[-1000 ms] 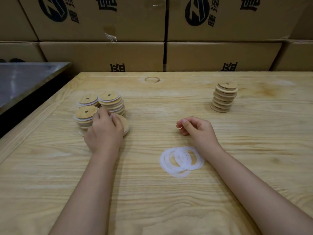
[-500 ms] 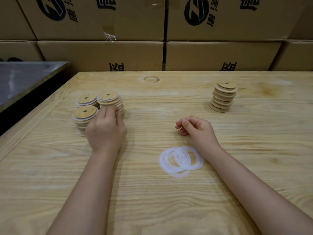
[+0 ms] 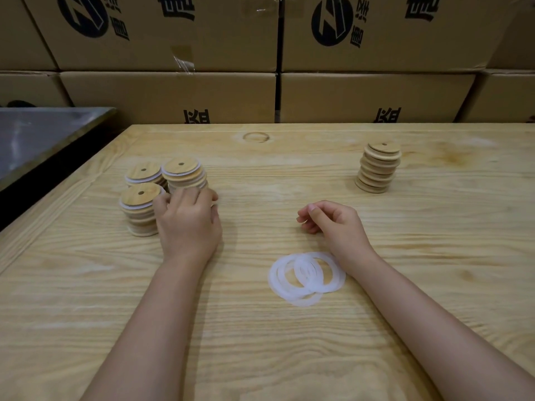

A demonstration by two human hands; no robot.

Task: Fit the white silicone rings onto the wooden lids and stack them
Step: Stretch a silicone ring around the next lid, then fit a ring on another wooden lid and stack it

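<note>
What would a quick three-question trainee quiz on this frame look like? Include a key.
1. Short answer: which hand is nearer the pile of bare lids?
2. True or false: the loose rings lie overlapping, flat on the table, between the two forearms.
3. Pick one: white edging shows on A) the lid piles beside the left hand; B) the pile at far right; C) no pile.
Key: 1 the right hand; 2 true; 3 A.
</note>
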